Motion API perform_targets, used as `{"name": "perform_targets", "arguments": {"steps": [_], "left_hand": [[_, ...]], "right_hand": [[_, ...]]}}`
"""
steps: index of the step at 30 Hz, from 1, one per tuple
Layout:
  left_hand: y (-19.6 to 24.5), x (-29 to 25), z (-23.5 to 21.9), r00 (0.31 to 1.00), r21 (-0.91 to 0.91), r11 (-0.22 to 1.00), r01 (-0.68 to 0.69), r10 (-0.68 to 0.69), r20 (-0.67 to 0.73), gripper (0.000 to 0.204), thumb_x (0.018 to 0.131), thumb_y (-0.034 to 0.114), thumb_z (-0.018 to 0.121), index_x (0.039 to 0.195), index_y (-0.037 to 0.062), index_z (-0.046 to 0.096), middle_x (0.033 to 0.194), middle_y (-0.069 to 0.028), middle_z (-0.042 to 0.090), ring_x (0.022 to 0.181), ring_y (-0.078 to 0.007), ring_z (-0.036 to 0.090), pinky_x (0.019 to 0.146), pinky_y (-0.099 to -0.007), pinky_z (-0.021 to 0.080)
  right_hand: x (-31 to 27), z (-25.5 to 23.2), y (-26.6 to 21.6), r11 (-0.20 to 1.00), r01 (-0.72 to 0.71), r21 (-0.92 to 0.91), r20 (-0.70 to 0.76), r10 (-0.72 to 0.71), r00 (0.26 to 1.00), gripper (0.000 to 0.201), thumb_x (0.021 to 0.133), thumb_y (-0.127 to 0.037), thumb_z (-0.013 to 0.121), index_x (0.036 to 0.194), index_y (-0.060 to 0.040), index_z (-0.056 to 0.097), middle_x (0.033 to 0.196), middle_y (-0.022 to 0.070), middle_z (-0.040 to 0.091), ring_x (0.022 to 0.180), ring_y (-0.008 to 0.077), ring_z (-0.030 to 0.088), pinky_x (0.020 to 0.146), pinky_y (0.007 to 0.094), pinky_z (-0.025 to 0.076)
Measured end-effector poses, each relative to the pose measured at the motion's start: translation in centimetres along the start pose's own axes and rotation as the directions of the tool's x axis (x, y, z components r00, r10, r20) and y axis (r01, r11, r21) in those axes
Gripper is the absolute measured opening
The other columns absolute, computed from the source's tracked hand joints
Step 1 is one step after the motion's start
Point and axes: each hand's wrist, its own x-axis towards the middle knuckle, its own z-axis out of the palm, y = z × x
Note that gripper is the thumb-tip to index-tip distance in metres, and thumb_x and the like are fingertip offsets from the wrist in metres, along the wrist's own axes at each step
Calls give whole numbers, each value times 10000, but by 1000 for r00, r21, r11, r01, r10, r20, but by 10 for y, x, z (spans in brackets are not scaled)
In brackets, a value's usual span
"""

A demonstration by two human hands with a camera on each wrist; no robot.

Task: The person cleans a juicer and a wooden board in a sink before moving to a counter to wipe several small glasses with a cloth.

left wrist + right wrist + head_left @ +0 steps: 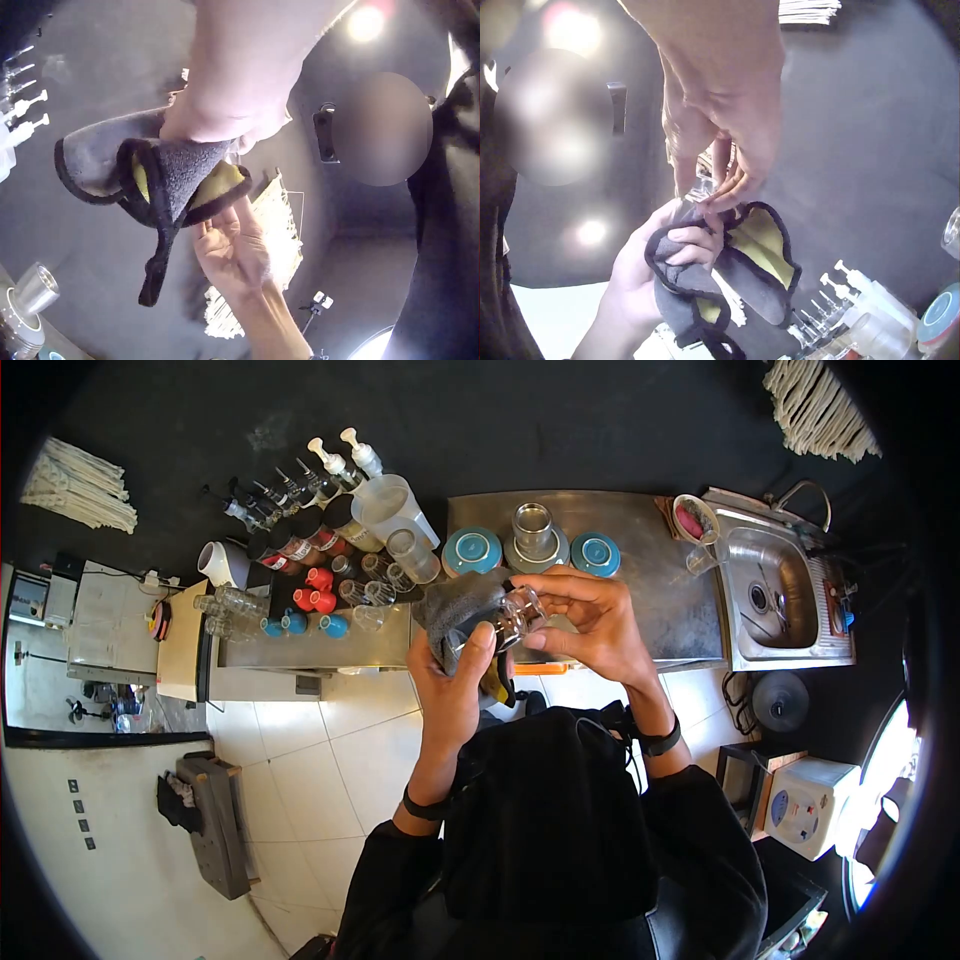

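Note:
In the head view, a small clear glass (514, 616) is held above the front of the steel counter, between both hands. My left hand (449, 695) grips a grey cloth (455, 605) around one end of the glass, its thumb pressed along the side. My right hand (597, 622) pinches the other end between thumb and fingers. The left wrist view shows the cloth's black edging, yellow reverse and a hanging black strap (157, 274). From the right wrist, the glass (700, 189) shows only partly between the fingertips and the cloth; the rest is hidden.
Upturned blue cups (472, 550) and a metal cup (533, 525) stand on the steel counter (660, 600) just beyond my hands. To the left are red cups (318, 580), several glasses, jars and a plastic pitcher (388, 510). A sink (765, 585) lies at the right.

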Motion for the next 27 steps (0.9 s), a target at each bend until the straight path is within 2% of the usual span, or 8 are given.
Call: {"name": "perform_targets", "arguments": {"steps": [7, 11, 14, 16, 17, 20, 22, 27], "left_hand": [[2, -2, -4, 999, 79, 996, 45, -45, -11, 247, 912, 233, 567, 943, -11, 588, 765, -16, 582, 592, -68, 494, 515, -219, 393], [3, -5, 0, 999, 169, 985, 26, -20, -33, 245, 919, 255, 573, 883, 14, 603, 682, 58, 502, 604, -15, 382, 521, -190, 295], [2, -5, 3, 999, 174, 984, 40, -34, -33, 268, 922, 275, 567, 891, 11, 598, 701, 52, 522, 626, -18, 409, 539, -192, 324], [-2, -4, 8, 997, 141, 988, 59, -52, -51, 275, 936, 282, 541, 931, 11, 589, 770, 35, 549, 688, -23, 434, 593, -193, 351], [-9, -5, 9, 995, 59, 997, 55, -50, -87, 285, 941, 292, 531, 1005, 17, 573, 879, 7, 567, 777, -48, 478, 684, -218, 383], [-29, -2, 2, 990, -83, 996, 22, -33, -137, 294, 961, 289, 493, 1091, 31, 550, 993, -32, 587, 871, -84, 542, 780, -248, 438], [-31, 0, 1, 992, -91, 996, 8, -19, -121, 315, 968, 296, 472, 1095, 19, 549, 1010, -44, 592, 891, -90, 551, 783, -252, 449], [-29, -2, 8, 994, -297, 954, 48, -76, -83, 344, 979, 308, 436, 1101, 5, 543, 1043, -56, 595, 944, -106, 557, 819, -273, 453]], "right_hand": [[1, 10, 2, 981, -31, 193, -49, 41, 998, 356, 756, -6, 725, 1063, 89, 571, 1010, 105, 606, 880, 123, 576, 769, 272, 480], [3, 19, -1, 976, -64, 207, -111, 89, 990, 328, 780, -19, 709, 1060, 80, 571, 941, 79, 618, 854, 105, 568, 746, 252, 472], [4, 22, -2, 983, -41, 178, -172, 72, 982, 315, 781, -49, 715, 1051, 58, 593, 896, 50, 626, 835, 83, 558, 727, 245, 465], [4, 22, 0, 986, -47, -160, -256, 5, 967, 342, 759, -92, 736, 1047, 44, 610, 836, 45, 624, 811, 96, 567, 731, 268, 464], [4, 23, -1, 986, -46, -160, -257, 3, 967, 342, 759, -92, 736, 1047, 44, 610, 836, 45, 624, 811, 96, 567, 731, 268, 464], [6, 29, -4, 797, 122, -591, -188, -284, 940, 444, 702, -166, 769, 1054, 49, 603, 997, 124, 555, 841, 222, 576, 752, 323, 463], [4, 32, -4, 834, 74, -546, -204, -218, 954, 449, 705, -179, 766, 1057, 45, 598, 1092, 129, 512, 924, 259, 548, 796, 346, 447], [4, 33, -2, 716, 126, -687, -184, -339, 923, 454, 734, -154, 736, 1114, 22, 563, 1035, 119, 533, 984, 280, 519, 838, 381, 421]]}}
